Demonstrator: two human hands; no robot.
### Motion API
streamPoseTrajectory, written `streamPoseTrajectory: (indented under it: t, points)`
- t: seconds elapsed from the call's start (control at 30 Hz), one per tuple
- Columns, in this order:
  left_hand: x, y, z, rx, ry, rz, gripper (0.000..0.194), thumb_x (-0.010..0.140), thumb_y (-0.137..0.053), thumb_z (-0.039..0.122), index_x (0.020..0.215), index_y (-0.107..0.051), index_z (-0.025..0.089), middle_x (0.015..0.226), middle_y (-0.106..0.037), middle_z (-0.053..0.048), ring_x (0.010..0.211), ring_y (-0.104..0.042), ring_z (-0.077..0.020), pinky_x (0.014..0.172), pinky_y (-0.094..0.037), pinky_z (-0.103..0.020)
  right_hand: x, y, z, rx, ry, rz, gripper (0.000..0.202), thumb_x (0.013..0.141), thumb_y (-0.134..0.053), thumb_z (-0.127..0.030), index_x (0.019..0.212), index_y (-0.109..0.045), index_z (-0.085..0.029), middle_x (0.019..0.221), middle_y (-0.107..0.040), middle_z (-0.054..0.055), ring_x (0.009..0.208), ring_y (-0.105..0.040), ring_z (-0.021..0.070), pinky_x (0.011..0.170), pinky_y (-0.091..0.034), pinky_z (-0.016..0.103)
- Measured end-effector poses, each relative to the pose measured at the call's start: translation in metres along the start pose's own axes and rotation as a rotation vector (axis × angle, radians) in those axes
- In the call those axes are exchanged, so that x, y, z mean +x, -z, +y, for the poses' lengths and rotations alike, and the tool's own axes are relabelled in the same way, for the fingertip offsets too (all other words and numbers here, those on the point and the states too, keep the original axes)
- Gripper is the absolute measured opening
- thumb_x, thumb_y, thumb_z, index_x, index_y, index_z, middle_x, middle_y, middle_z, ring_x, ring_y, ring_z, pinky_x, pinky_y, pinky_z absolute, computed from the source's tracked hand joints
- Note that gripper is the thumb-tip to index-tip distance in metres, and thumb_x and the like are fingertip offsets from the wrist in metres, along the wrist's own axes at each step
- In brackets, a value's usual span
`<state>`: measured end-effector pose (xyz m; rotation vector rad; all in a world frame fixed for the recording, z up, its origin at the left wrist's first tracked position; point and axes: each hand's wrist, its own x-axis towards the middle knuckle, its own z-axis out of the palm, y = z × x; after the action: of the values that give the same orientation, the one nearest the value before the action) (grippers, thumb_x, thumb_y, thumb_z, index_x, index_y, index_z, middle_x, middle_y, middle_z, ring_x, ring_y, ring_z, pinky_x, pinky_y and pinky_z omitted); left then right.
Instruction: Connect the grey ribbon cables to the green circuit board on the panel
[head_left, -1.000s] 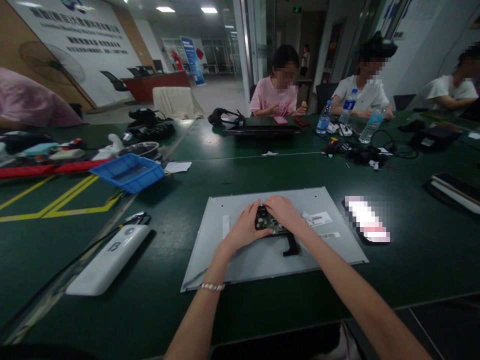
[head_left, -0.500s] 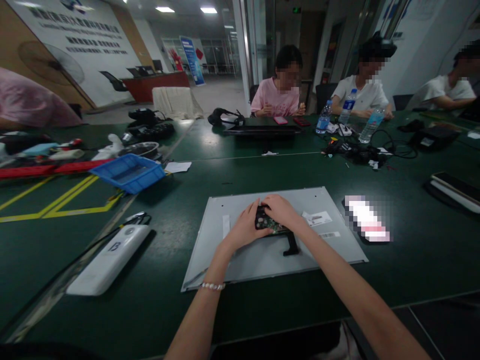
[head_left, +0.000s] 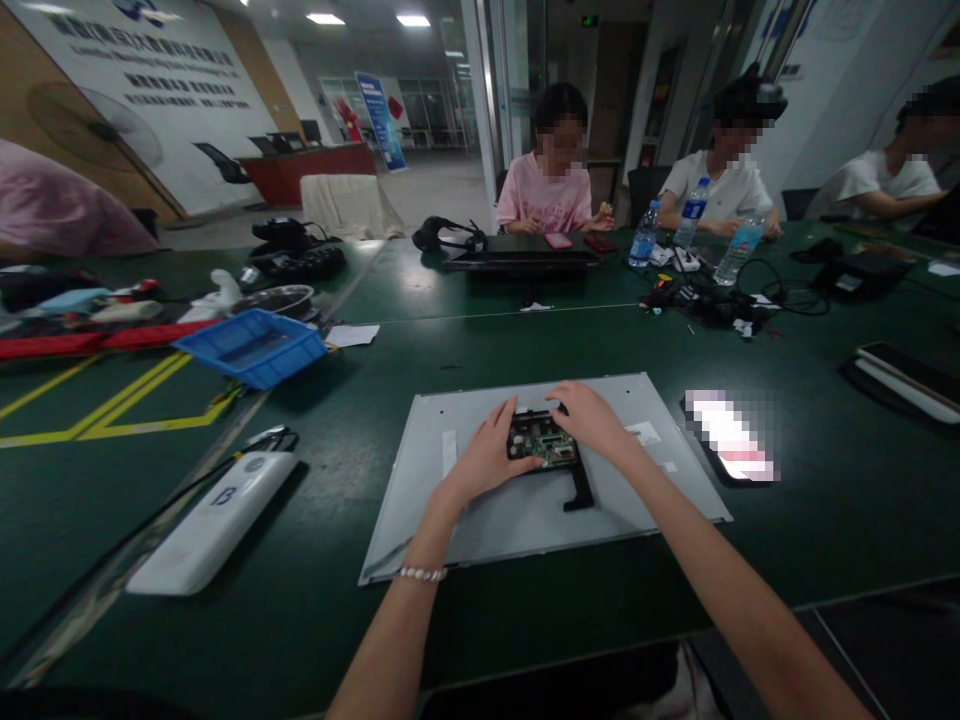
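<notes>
A green circuit board (head_left: pixel 546 442) in a black plastic frame lies on the back of a pale grey flat panel (head_left: pixel 420 500). From the frame's lower right, a black hooked arm (head_left: pixel 580 492) sticks out toward me. My left hand (head_left: pixel 491 448) grips the left side, fingers at the upper corner and thumb along the near edge. With fingers bent, my right hand (head_left: pixel 589 412) holds the frame's upper right corner. Its fingertips are partly hidden. White labels (head_left: pixel 645 433) show on the panel, right of my right hand.
A lit phone (head_left: pixel 727 435) lies right of the panel. To the left are a white power bank (head_left: pixel 217 520) with a cable and a blue tray (head_left: pixel 255 350). Bottles (head_left: pixel 741 248), tangled cables and a dark flat screen (head_left: pixel 525 262) stand farther back. Several people sit around the table.
My right hand has shifted right and slightly up along the frame, uncovering more of the green board. My left hand stays on the left side. The view has shifted slightly.
</notes>
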<state>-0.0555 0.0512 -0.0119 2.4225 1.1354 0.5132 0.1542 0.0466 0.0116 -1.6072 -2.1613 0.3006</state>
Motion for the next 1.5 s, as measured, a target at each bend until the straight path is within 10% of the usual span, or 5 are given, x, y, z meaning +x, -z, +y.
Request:
streamPoseTrajectory:
  t: [0.37, 0.67, 1.33, 1.5]
  points:
    - [0.000, 0.008, 0.017, 0.027, -0.010, 0.002, 0.094, 0.074, -0.065, 0.049, 0.145, -0.011, 0.019, 0.150, -0.017, -0.015, 0.136, -0.021, -0.0334, 0.110, -0.025, -0.049, -0.079, 0.014, 0.074, 0.092, -0.300, 0.037, 0.029, 0.078, -0.060, -0.025, 0.106, -0.065, -0.017, 0.108, -0.061, 0.012, 0.096, -0.059, 0.0220, 0.088, -0.043, 0.034]
    - [-0.001, -0.008, 0.067, 0.059, -0.161, -0.039, 0.043, 0.087, -0.052, 0.027, 0.129, -0.043, 0.026, 0.132, -0.045, -0.005, 0.124, -0.041, -0.0235, 0.104, -0.035, -0.042, -0.078, 0.004, 0.064, 0.182, -0.313, 0.080, 0.021, 0.077, -0.058, -0.016, 0.096, -0.065, -0.016, 0.101, -0.060, 0.008, 0.086, -0.060, 0.0162, 0.082, -0.046, 0.030]
    - [0.002, -0.015, 0.064, 0.010, -0.151, -0.056, 0.026, 0.088, -0.046, 0.023, 0.111, -0.058, 0.022, 0.113, -0.055, -0.005, 0.104, -0.052, -0.0212, 0.092, -0.045, -0.038, -0.076, 0.001, 0.060, 0.415, -0.263, 0.160, 0.016, 0.079, -0.054, -0.019, 0.086, -0.069, -0.018, 0.093, -0.066, 0.006, 0.079, -0.063, 0.0157, 0.075, -0.050, 0.029]
    - [0.002, -0.016, 0.063, 0.018, -0.145, -0.060, 0.025, 0.089, -0.046, 0.022, 0.110, -0.059, 0.024, 0.112, -0.056, -0.005, 0.104, -0.052, -0.0216, 0.093, -0.043, -0.039, -0.068, 0.004, 0.051, 0.584, -0.238, 0.003, 0.020, 0.080, -0.052, -0.020, 0.090, -0.069, -0.019, 0.089, -0.071, 0.004, 0.081, -0.064, 0.0164, 0.078, -0.049, 0.030]
